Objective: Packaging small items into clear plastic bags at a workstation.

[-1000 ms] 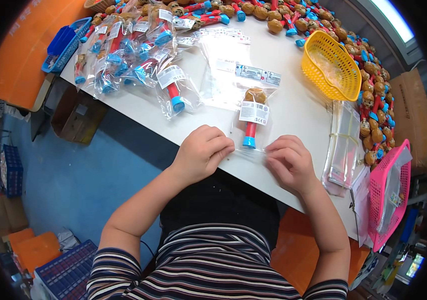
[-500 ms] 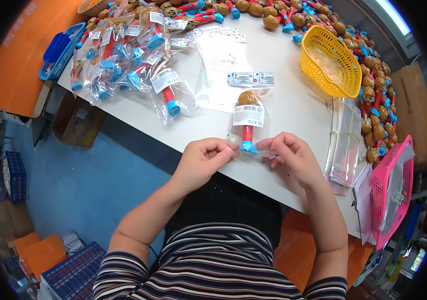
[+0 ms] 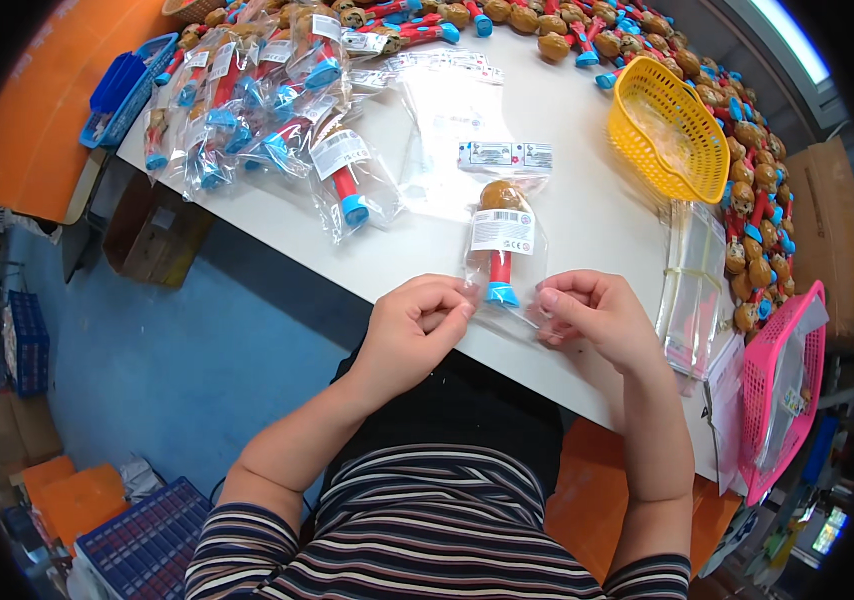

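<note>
In front of me on the white table lies a toy with a round brown head, red handle and blue foot, its blue end toward me. It is inside a clear plastic bag with a white label over the toy and a printed header at the far end. My left hand is closed in a pinch at the bag's near left corner. At the near right corner, the fingers of my right hand are closed on the bag's clear edge.
Several bagged toys pile up at left, beside a blue basket. Flat clear bags lie beyond my bag. At right are a yellow basket, bundled clear sleeves, a pink basket and many loose toys.
My right hand has shifted slightly right and its fingers have curled in more. The bag's near edge, earlier drawn straight below the blue foot, now spreads out more loosely. The whole view has shifted slightly.
</note>
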`<state>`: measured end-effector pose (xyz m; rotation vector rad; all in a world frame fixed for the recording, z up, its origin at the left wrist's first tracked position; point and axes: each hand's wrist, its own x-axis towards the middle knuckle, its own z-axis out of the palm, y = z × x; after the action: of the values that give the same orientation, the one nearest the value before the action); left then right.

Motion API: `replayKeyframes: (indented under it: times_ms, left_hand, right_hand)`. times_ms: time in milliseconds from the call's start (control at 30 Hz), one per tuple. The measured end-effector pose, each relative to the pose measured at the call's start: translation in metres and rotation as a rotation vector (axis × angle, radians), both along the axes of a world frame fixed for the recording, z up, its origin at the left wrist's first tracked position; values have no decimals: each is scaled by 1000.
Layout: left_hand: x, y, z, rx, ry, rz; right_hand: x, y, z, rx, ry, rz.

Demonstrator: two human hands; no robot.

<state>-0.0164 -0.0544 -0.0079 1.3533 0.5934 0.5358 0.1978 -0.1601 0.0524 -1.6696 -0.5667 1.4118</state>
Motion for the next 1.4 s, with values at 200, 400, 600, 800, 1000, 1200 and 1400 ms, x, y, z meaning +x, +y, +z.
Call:
replayKeyframes:
  times_ms: [200, 400, 600, 800, 1000, 1200, 1400]
  left_hand:
    - [0, -7, 5, 197, 25, 52]
    - [-3, -11, 5, 270, 17, 98]
    - [-2, -13, 2, 251, -5, 110]
    - [-10, -7, 10, 559, 91, 68]
    - [-10, -4, 1, 743, 53, 41]
    - [-13, -2, -2, 815, 30, 22]
    - [-15, 1, -1, 789, 84, 34]
  right_hand:
    - [-2, -1, 9, -70, -217, 202]
    - [0, -2, -2, -28, -34, 68]
    - [-12, -22, -21, 231, 101, -46]
    - [-13, -36, -14, 524, -1077, 411]
    - [2, -24, -30, 955, -1503, 564]
    - [8, -17, -36, 987, -1381, 619]
    - [4, -21, -40, 774, -933, 358]
